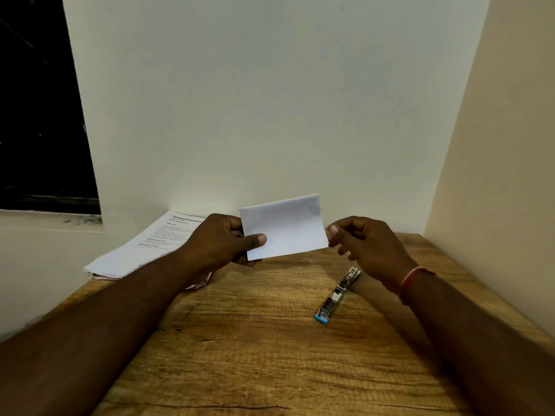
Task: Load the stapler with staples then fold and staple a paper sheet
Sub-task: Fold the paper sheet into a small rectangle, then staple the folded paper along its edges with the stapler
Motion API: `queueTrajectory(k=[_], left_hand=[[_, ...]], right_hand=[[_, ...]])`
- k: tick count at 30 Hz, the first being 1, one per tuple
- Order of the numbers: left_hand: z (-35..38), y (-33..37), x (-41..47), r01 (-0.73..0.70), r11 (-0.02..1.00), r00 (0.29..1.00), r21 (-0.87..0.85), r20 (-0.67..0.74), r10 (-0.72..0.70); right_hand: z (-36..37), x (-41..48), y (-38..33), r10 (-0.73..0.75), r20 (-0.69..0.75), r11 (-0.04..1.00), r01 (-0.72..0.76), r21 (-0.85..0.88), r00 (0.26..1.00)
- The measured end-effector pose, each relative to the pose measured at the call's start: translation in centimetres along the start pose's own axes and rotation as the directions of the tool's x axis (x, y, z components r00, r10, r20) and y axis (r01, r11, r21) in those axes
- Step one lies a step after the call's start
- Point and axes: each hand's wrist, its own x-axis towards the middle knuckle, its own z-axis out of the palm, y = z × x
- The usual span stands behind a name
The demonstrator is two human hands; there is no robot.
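Note:
A folded white paper sheet (285,226) is held up above the wooden table (255,340). A small dark staple mark shows near its top right corner. My left hand (222,240) grips the sheet's left edge, thumb on the front. My right hand (366,241) is at the sheet's right edge, thumb and fingertips curled close to it; whether it pinches the paper is unclear. A small metal stapler (338,295) with a blue end lies flat on the table, below my right hand.
A stack of printed papers (144,247) lies at the table's far left corner, overhanging the edge. Walls close in behind and on the right. A dark window is at the far left.

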Motion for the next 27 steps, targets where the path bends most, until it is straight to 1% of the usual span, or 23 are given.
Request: queueTrajectory(k=[2, 4, 7, 10, 11, 13, 17, 21, 24, 27], left_hand=[[-0.2, 0.0, 0.1, 0.001, 1.000, 1.000, -0.018, -0.025, -0.001], [-0.1, -0.1, 0.2, 0.013, 0.999, 0.999, -0.033, -0.035, -0.014], [0.2, -0.3, 0.2, 0.022, 0.999, 0.999, -0.027, -0.042, -0.023], [0.3, -0.3, 0.1, 0.028, 0.997, 0.999, -0.067, -0.020, -0.029], [0.4, -0.3, 0.1, 0.032, 0.996, 0.999, -0.079, -0.014, -0.033], [0.4, -0.3, 0.1, 0.039, 0.996, 0.999, -0.083, -0.010, -0.040], [0.5, -0.4, 0.2, 0.033, 0.999, 0.999, -0.038, -0.012, -0.034], [0.3, -0.6, 0.3, 0.017, 1.000, 0.999, -0.006, -0.029, -0.018], [0.2, -0.8, 0.4, 0.014, 1.000, 0.999, -0.002, -0.036, -0.014], [0.2, -0.9, 0.5, 0.016, 1.000, 0.999, 0.000, -0.039, -0.016]], right_hand=[[-1.4, 0.4, 0.6, 0.012, 0.073, 0.973, 0.005, -0.229, 0.997], [-2.5, 0.6, 1.0, 0.090, 0.164, 0.923, -0.021, -0.383, 0.982], [-4.1, 0.8, 0.9, 0.212, 0.268, 0.848, -0.041, -0.528, 0.940], [-5.3, 0.5, 0.3, 0.282, 0.397, 0.773, 0.038, -0.633, 0.873], [-5.3, 0.4, 0.2, 0.292, 0.418, 0.756, 0.060, -0.652, 0.860], [-5.1, 0.3, 0.1, 0.288, 0.423, 0.750, 0.072, -0.658, 0.859], [-4.6, 0.2, 0.2, 0.259, 0.405, 0.766, 0.070, -0.639, 0.877], [-4.4, -0.1, -0.1, 0.249, 0.435, 0.776, 0.090, -0.624, 0.865], [-4.7, 0.0, -0.7, 0.216, 0.447, 0.817, 0.089, -0.569, 0.868], [-4.8, 0.1, -0.8, 0.165, 0.444, 0.899, 0.051, -0.434, 0.880]])
